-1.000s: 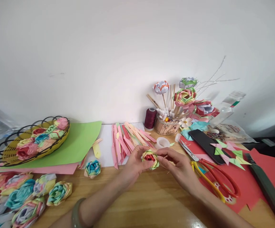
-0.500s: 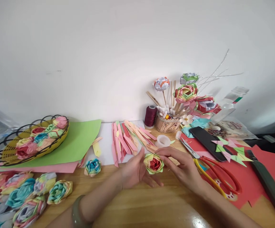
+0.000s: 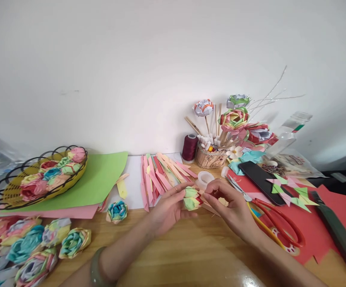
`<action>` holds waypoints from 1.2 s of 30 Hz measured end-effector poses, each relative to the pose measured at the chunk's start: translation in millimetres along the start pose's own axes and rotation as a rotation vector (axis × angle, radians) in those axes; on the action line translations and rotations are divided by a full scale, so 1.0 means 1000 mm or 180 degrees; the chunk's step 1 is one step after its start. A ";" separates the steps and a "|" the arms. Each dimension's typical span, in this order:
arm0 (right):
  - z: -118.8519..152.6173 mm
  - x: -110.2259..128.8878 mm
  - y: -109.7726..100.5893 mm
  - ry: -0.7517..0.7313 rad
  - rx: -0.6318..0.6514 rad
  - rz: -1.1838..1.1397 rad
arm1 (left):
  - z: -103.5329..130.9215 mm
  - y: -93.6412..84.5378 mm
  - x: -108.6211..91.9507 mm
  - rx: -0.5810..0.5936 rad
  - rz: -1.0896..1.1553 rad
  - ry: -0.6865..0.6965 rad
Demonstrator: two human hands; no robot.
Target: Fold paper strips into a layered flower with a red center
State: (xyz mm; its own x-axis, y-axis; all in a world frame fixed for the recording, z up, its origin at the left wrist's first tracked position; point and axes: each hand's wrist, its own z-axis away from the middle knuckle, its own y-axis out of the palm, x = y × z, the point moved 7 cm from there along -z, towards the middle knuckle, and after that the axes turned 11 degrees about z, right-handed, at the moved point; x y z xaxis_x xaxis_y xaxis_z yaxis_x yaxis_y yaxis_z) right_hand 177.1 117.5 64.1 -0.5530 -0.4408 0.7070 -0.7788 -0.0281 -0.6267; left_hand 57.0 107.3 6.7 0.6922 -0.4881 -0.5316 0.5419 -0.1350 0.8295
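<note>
A small paper flower (image 3: 191, 198) with pale green and yellow outer petals and some red is held above the table between my hands. It is turned on its side, with the red toward the right. My left hand (image 3: 168, 211) grips it from the left, thumb and fingers around the petals. From the right, my right hand (image 3: 231, 209) pinches the flower's edge with thumb and forefinger; the exact spot is partly hidden by the fingers. Behind them lie pink, peach and red folded paper strips (image 3: 157, 175) and a white tape ring (image 3: 205, 179).
Finished paper flowers (image 3: 36, 259) crowd the left front; more lie in a yellow basket (image 3: 12, 189). A blue flower (image 3: 117, 211) sits nearby. Scissors (image 3: 280, 219), a phone (image 3: 261, 181) and red paper (image 3: 306, 247) are at right. Behind stand a thread spool (image 3: 190, 147) and a flower pot (image 3: 210, 158).
The paper flower has turned from facing me with its red centre to lying on its side. My left fingers have come up around it, and my right fingers have curled into a pinch.
</note>
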 end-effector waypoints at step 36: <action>0.003 0.002 0.018 0.0384 0.0745 -0.0298 | 0.009 0.011 -0.015 0.0288 -0.1870 0.1668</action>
State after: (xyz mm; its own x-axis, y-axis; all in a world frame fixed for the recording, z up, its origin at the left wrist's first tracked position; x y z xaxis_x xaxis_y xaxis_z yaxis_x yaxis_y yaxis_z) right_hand 162.8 113.3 53.3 -0.5241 -0.3167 0.7905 -0.7463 -0.2762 -0.6055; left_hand 48.2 105.4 25.5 0.4513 0.1514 -0.8794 0.8629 -0.3251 0.3869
